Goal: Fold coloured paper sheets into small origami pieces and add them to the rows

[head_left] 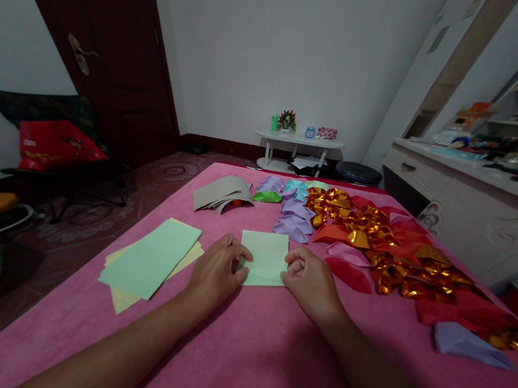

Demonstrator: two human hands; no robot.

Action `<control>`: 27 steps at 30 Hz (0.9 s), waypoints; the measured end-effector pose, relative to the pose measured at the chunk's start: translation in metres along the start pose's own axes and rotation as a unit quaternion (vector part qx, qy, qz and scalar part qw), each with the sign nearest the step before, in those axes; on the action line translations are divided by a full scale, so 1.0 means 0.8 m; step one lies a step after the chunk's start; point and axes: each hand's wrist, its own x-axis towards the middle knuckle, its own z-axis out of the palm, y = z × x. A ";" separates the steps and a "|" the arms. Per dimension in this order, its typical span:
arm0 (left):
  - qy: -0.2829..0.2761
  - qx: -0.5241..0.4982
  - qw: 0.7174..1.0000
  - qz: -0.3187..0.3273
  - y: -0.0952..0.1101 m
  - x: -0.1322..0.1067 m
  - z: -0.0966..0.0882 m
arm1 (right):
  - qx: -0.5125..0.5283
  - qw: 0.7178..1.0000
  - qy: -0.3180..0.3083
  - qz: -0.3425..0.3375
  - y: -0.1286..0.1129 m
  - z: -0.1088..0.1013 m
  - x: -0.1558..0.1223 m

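Note:
A pale green sheet of paper (264, 258) lies in front of me on the pink tablecloth, with a fold along its near edge. My left hand (221, 265) pinches its left edge between thumb and fingers. On the opposite side, my right hand (309, 280) grips the right edge in the same way, fingers curled. Left of my left hand rests a stack of green paper (153, 256) with yellow sheets (121, 300) under it. Close beyond my right hand are a red folded paper piece (348, 274) and a pink one (348, 253).
Gold foil folded pieces (419, 279) and lilac ones (294, 218) spread over the table's right side. A fan of grey sheets (223, 192) lies at the back left. Beyond stand a small white table (299, 139), a chair with a red bag (60, 145) and a white cabinet (457, 207).

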 end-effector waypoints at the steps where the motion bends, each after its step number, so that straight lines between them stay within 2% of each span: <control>1: 0.022 0.032 0.999 0.026 0.002 0.000 -0.002 | -0.006 1.000 0.000 -0.001 0.000 0.000 0.000; 4: 0.056 0.118 0.984 0.119 0.013 -0.002 -0.004 | -0.010 1.000 -0.003 0.001 0.002 0.001 0.000; 8: 0.018 0.199 0.956 0.217 0.028 -0.003 -0.004 | -0.003 1.000 0.003 -0.005 0.004 0.003 0.000; 12: -0.002 0.234 0.936 0.263 0.035 0.002 0.006 | 0.005 1.000 0.009 -0.008 0.005 0.004 -0.001; 14: -0.039 0.210 0.945 0.247 0.034 0.007 0.015 | 0.011 1.000 0.010 -0.008 0.005 0.004 -0.002; 16: -0.080 0.149 0.966 0.194 0.027 0.013 0.024 | 0.019 1.000 0.008 -0.004 0.005 0.004 -0.002; 19: -0.095 0.015 0.988 0.122 0.008 0.018 0.027 | 0.030 1.000 0.010 0.000 0.005 0.003 -0.003; 23: -0.114 -0.117 0.982 0.099 -0.015 0.019 0.016 | 0.041 0.999 0.009 0.003 0.005 0.002 -0.002; 25: -0.125 -0.144 0.977 0.091 -0.018 0.019 0.013 | 0.036 0.999 0.007 0.007 0.005 0.002 -0.001; 27: -0.130 -0.130 0.980 0.078 -0.012 0.021 0.014 | 0.023 1.000 0.004 0.007 0.005 0.003 -0.001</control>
